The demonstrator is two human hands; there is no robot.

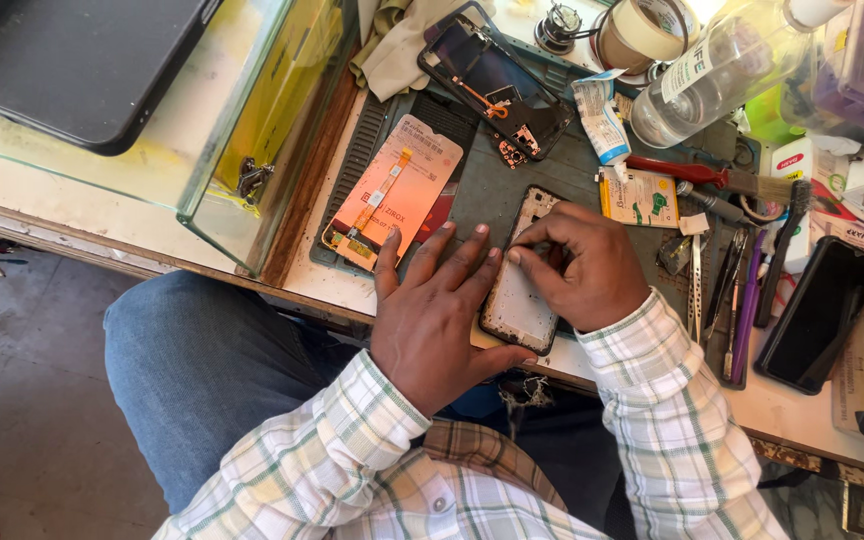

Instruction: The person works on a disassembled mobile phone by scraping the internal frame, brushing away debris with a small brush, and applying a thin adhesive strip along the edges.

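A phone frame (518,300) with a pale inner face lies on the dark work mat (497,190) at the table's near edge. My left hand (442,320) lies flat against the frame's left side, fingers spread, thumb hooked under its lower edge. My right hand (582,265) rests on the frame's upper right, its fingertips pinched together on the inner face. What the fingertips pinch is too small to see. An orange-backed phone screen (395,190) with a flex cable lies just left of my left hand.
A second opened phone body (492,80) lies at the back of the mat. Tweezers and screwdrivers (737,290), a brush (697,175), a glue tube (600,120), a tape roll (642,35), a clear bottle (722,70) and a black phone (820,312) crowd the right. A glass box (252,130) stands left.
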